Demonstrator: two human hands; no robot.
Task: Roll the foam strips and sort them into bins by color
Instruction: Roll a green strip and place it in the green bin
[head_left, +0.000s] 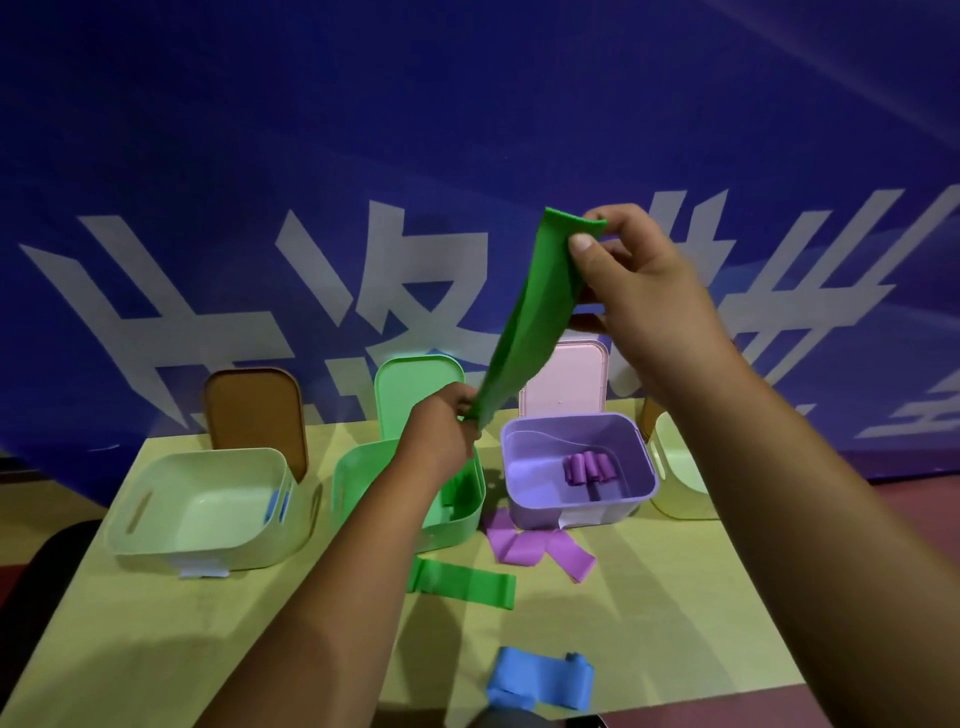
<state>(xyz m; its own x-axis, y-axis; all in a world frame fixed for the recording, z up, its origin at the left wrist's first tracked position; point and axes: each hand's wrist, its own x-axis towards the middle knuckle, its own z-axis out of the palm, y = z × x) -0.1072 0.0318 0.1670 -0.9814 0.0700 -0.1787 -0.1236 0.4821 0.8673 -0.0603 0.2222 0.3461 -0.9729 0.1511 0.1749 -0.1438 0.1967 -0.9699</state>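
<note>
We note a wide blue banner (363, 130) filling the back, hung like a wall, with large white characters (322, 291) across its lower half. Pale light streaks (841, 78) cross its upper right. Before it stands a yellow-green table (649, 649). Reddish-brown floor (914, 499) shows right; a dark rounded shape (57, 551) sits left.

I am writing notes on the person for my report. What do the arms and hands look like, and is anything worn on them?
The left hand and the right hand are bare: no gloves, no ring visible. The left forearm and the right forearm are bare too; no sleeve, watch or bracelet is in view. The right thumbnail is short.
</note>
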